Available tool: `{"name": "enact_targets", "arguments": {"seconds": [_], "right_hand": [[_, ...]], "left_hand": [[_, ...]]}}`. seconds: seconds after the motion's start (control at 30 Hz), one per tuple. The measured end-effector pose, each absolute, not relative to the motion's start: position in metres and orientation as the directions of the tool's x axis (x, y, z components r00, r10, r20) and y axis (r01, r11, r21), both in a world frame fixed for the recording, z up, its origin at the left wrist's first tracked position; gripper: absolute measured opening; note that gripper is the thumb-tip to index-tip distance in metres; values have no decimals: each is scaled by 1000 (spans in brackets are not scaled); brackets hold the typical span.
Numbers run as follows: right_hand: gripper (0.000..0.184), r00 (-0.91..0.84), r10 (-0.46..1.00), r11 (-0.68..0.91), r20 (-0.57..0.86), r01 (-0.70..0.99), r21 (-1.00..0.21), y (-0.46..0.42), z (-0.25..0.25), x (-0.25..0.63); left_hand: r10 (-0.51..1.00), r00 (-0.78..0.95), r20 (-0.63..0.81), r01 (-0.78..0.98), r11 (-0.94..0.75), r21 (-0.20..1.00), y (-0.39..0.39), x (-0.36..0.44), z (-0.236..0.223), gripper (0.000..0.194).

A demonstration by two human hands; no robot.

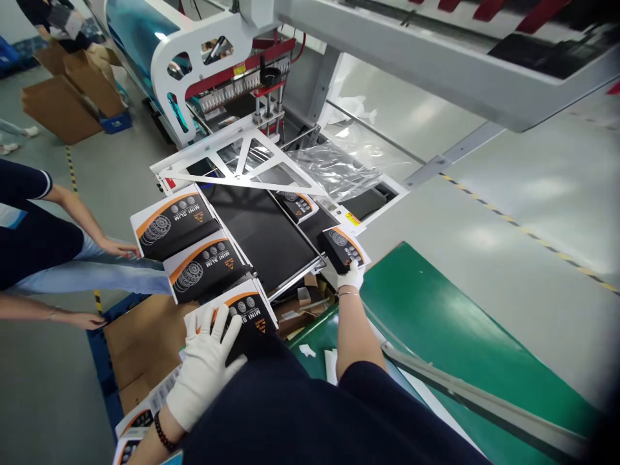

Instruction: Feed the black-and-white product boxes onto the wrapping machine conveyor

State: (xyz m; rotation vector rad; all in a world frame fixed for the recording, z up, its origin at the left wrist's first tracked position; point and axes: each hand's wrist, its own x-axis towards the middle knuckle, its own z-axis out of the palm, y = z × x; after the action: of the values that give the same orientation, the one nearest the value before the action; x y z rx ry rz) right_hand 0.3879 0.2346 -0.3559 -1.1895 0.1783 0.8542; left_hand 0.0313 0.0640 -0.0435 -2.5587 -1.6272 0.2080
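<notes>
Left hand (203,368) in a white cotton glove: palm down, fingers spread, pressed flat on a black-and-orange MINI SLIM carton (249,323) and not clenched, with the forearm reaching in from the bottom edge and a beaded bracelet (165,431) at the wrist. Right hand (349,276), also gloved, closed around the lower end of a second carton (340,248), forearm angled up from the near side, carton tilted at the right edge of a black conveyor belt (264,239). The first carton at the belt's near corner, overlapping its metal rail. Two more cartons (177,223) side by side along the left rail — a co-worker's hand (116,247) at the outer edge of the farther one, a second co-worker's hand (82,320) lower down, apart from it. Beyond the belt, a white metal frame (237,168) and clear plastic film (334,171); to the right, a green panel (436,310).
</notes>
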Motion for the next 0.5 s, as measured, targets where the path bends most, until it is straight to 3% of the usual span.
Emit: {"name": "enact_targets", "arguments": {"seconds": [0.2, 0.37, 0.5], "right_hand": [[48, 685, 522, 123, -508, -649, -750, 241, -368, 386], [51, 702, 543, -47, -461, -523, -851, 250, -352, 381], [50, 721, 519, -181, -458, -431, -884, 264, -334, 369]], "left_hand": [[884, 465, -38, 864, -463, -199, 63, 27, -49, 56], [897, 442, -29, 883, -440, -164, 62, 27, -51, 54], [900, 430, 72, 903, -427, -54, 56, 18, -50, 70]]}}
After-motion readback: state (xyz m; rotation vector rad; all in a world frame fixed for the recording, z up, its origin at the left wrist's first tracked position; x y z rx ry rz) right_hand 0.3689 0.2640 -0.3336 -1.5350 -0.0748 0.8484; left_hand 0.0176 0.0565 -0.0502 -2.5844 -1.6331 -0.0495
